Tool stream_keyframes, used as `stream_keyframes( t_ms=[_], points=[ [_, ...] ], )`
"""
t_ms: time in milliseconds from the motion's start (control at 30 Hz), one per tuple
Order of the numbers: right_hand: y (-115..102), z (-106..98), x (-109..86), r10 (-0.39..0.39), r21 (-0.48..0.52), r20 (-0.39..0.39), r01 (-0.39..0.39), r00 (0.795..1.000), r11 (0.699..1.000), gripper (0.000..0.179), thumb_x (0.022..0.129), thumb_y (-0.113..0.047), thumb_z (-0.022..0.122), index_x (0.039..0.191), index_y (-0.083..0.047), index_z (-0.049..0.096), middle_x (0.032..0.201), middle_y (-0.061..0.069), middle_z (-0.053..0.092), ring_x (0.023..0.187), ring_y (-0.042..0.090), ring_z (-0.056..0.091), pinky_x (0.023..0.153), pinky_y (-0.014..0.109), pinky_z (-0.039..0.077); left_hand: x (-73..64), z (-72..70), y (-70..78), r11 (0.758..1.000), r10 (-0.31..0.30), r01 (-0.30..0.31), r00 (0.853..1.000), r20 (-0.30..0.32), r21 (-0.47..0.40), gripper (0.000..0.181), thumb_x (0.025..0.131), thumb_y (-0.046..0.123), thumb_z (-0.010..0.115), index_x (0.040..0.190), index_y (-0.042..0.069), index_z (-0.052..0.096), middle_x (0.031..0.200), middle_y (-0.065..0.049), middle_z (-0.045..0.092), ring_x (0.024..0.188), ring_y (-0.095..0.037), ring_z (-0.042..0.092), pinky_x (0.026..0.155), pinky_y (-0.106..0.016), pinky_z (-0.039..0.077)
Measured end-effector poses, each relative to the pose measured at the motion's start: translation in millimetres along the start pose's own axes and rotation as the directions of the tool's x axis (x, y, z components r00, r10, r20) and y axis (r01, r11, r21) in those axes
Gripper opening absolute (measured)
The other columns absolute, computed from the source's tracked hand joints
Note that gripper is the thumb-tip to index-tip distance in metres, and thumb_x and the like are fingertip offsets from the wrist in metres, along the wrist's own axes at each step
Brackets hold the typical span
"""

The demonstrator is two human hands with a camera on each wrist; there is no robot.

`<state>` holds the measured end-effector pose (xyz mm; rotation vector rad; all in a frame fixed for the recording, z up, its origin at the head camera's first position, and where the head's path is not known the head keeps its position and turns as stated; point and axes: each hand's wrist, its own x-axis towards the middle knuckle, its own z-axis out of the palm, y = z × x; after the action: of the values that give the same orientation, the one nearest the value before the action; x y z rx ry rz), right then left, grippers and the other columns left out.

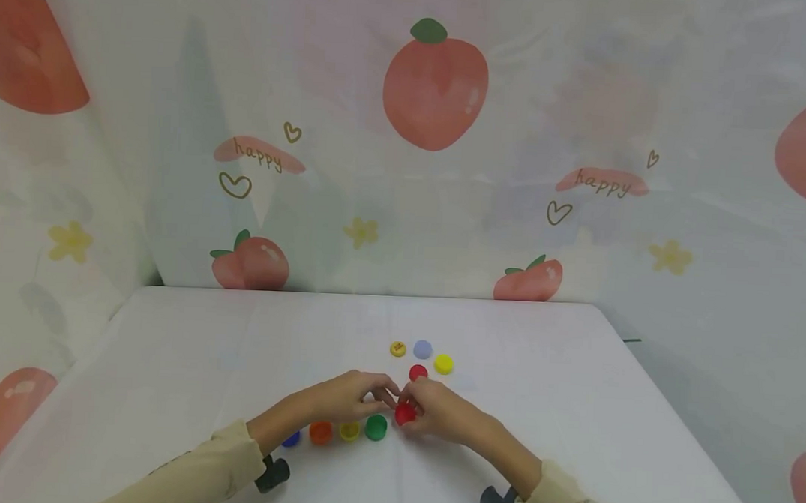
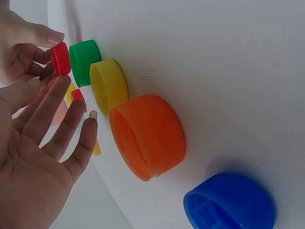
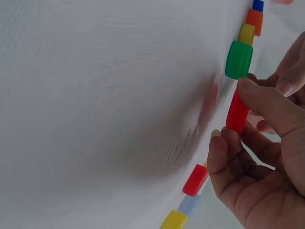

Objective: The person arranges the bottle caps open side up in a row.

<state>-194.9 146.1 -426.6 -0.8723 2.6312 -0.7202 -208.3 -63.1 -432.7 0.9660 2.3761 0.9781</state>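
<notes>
My right hand (image 1: 442, 412) pinches a red bottle cap (image 1: 405, 414) between thumb and fingers, just over the white table. In the right wrist view this red cap (image 3: 237, 112) is held on edge. My left hand (image 1: 351, 396) is beside it with fingers spread and loosely bent; in the left wrist view a fingertip is right at the rim of the red cap (image 2: 61, 59). Below and left of the hands runs a row of caps: green (image 1: 376, 427), yellow (image 1: 349, 431), orange (image 1: 321, 432) and blue (image 1: 290, 439), the blue one partly hidden by the left forearm.
Past the hands lie another red cap (image 1: 418, 372), a bright yellow cap (image 1: 444, 364), a light blue cap (image 1: 423, 349) and a small dark-yellow cap (image 1: 398, 349). The white tabletop (image 1: 573, 379) ends at a peach-printed curtain (image 1: 339, 166).
</notes>
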Motion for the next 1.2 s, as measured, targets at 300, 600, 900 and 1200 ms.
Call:
stream_keyframes(
  t_ms=[300, 600, 900, 1200],
  points=[
    [-3, 3, -1.4, 0.009, -0.006, 0.022, -0.009, 1.0, 1.0, 0.033, 0.076, -0.014, 0.08, 0.102, -0.006, 0.062, 0.085, -0.005, 0.058, 0.076, 0.007, 0.052, 0.067, 0.015, 0.047, -0.6, 2.1, -4.0, 1.0, -0.006, 0.006, 1.0, 0.031, 0.004, 0.024, 0.094, 0.017, 0.06, 0.118, 0.014, 0.059, 0.102, 0.011, 0.066, 0.094, -0.002, 0.059, 0.082, -0.018, 0.046],
    [-5, 7, -3.4, 0.05, -0.032, 0.054, -0.048, 0.997, 0.998, 0.035, 0.076, -0.02, 0.08, 0.105, -0.008, 0.062, 0.084, -0.008, 0.056, 0.076, 0.006, 0.052, 0.067, 0.016, 0.047, -4.2, 2.3, -4.2, 1.0, 0.031, -0.031, 0.999, 0.038, 0.002, 0.025, 0.097, 0.019, 0.054, 0.119, 0.014, 0.061, 0.103, 0.01, 0.067, 0.095, 0.0, 0.058, 0.087, -0.019, 0.044],
    [0, 12, -3.0, 0.054, -0.069, 0.059, -0.05, 0.997, 0.996, 0.033, 0.076, -0.021, 0.08, 0.102, -0.011, 0.061, 0.081, -0.008, 0.053, 0.073, 0.005, 0.05, 0.067, 0.015, 0.047, -3.4, 1.4, -4.0, 0.999, -0.023, 0.024, 1.0, -0.011, 0.022, 0.024, 0.096, 0.02, 0.054, 0.118, 0.014, 0.062, 0.105, 0.005, 0.067, 0.086, -0.002, 0.059, 0.08, -0.019, 0.047],
    [3, 7, -4.7, 0.05, -0.022, 0.052, -0.049, 0.997, 0.999, 0.037, 0.079, -0.031, 0.076, 0.106, -0.01, 0.062, 0.083, -0.006, 0.055, 0.072, 0.007, 0.051, 0.064, 0.017, 0.047, 0.1, 1.9, -6.4, 0.995, -0.058, 0.063, 0.996, -0.062, 0.082, 0.022, 0.097, 0.016, 0.052, 0.115, 0.013, 0.063, 0.103, 0.003, 0.067, 0.093, -0.009, 0.06, 0.086, -0.027, 0.048]
  ],
)
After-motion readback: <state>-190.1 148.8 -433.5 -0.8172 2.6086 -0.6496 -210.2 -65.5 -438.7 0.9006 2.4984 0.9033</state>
